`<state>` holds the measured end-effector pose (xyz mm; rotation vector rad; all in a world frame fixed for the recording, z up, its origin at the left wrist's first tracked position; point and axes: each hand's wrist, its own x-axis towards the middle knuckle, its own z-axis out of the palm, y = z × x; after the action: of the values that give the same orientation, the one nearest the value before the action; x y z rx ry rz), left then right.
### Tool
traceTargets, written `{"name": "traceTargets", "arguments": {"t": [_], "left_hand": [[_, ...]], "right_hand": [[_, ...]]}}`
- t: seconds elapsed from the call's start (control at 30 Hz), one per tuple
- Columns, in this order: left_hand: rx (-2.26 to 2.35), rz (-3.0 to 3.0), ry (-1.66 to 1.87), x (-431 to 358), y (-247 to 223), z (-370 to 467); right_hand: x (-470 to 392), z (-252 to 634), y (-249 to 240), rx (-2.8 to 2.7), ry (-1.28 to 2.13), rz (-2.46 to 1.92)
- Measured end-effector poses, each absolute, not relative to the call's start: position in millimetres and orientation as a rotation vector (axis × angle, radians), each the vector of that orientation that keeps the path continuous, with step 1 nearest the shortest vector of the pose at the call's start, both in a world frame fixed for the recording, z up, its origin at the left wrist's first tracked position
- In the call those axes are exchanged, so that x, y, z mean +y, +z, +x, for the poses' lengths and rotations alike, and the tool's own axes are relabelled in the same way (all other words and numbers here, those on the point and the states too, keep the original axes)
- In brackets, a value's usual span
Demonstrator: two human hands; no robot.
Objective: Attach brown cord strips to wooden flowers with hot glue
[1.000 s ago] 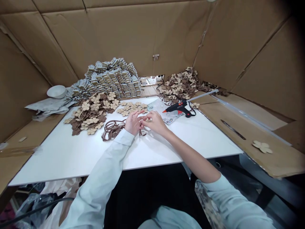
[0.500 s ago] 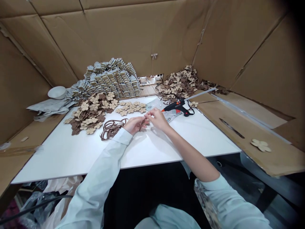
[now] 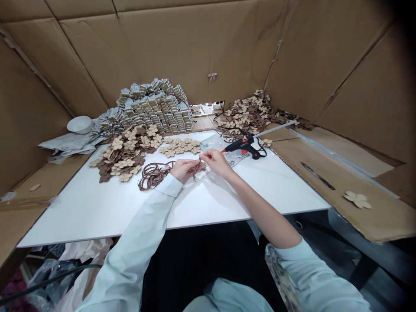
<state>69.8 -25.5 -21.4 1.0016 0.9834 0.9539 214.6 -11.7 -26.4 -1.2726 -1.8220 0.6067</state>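
In the head view, we have both hands together over the middle of the table (image 3: 227, 200). Our left hand (image 3: 182, 169) pinches a brown cord (image 3: 195, 170) between thumb and fingers; our right hand (image 3: 216, 161) closes its fingertips on the cord's upper end — the two grips nearly touch. The cord's lower part hangs just above the white top.

Just left of our left hand we see a coil (image 3: 153, 176); farther left lies a pile (image 3: 121, 157) of tan and brown flowers. On the far side spreads a flat patch (image 3: 180, 147) of tan ones. To the right, beyond our right hand — a glue gun (image 3: 243, 146) rests on a clear bag (image 3: 234, 159), nozzle pointing left.
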Motion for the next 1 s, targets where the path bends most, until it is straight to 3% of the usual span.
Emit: {"name": "traceTargets", "arguments": {"t": [0.23,0.57,1.0], "left_hand": [[1.019,1.011,0.966,-24,-22,69],[1.074,1.257,1.069,-20,-27,68],[0.961,1.061,1.067,-25,-17,69]], "right_hand": [[-13,214,-26,-1.786,0.866,-1.158],[-12,216,-26,-1.675,0.955,-1.16],[-21,215,-12,-1.694,1.156,-1.127]]}}
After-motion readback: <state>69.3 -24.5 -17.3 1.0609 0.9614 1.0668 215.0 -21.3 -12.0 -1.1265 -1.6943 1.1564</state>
